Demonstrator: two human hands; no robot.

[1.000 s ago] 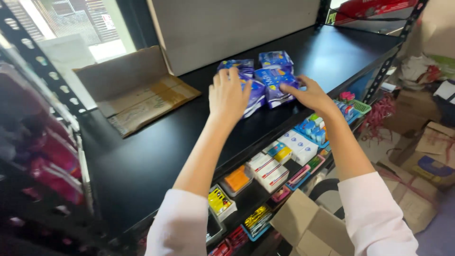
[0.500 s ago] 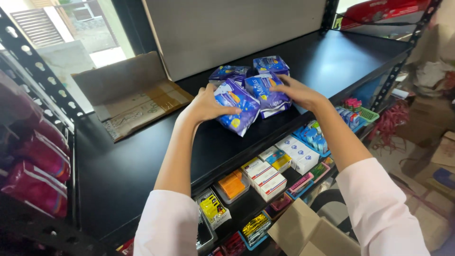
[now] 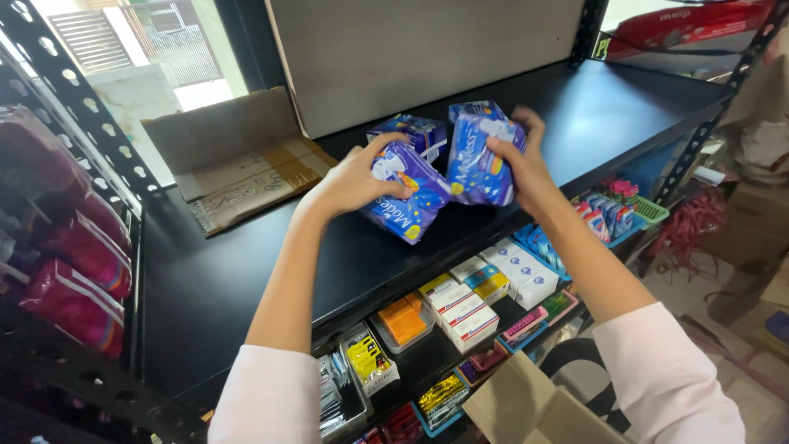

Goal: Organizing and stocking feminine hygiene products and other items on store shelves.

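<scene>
Two soft blue and purple packs are held over a black shelf [image 3: 625, 107]. The left hand [image 3: 353, 177] is closed around one pack [image 3: 407, 197], with the thumb on top and the fingers tucked behind it. This left pack is tilted, and its low corner is close to the shelf top (whether it touches cannot be told). The right hand [image 3: 522, 164] is wrapped around the other pack [image 3: 481, 160], which is held more upright and a little higher. The two packs are touching each other in the middle. Just behind them, a third blue pack [image 3: 415, 131] is seen lying on the shelf, partly hidden by the left pack.

A flat piece of brown cardboard [image 3: 238, 160] is laid on the shelf to the left, well apart from the hands. A big grey board [image 3: 427, 49] is stood up against the back of the shelf.

Under the black shelf, a lower shelf is filled with small boxes: white ones [image 3: 518, 267], an orange one [image 3: 403, 321] and a yellow one [image 3: 366, 358]. Red bags [image 3: 78, 304] are stacked on a rack at the far left. An open brown carton [image 3: 526, 407] is seen at the bottom, between the two white sleeves.
</scene>
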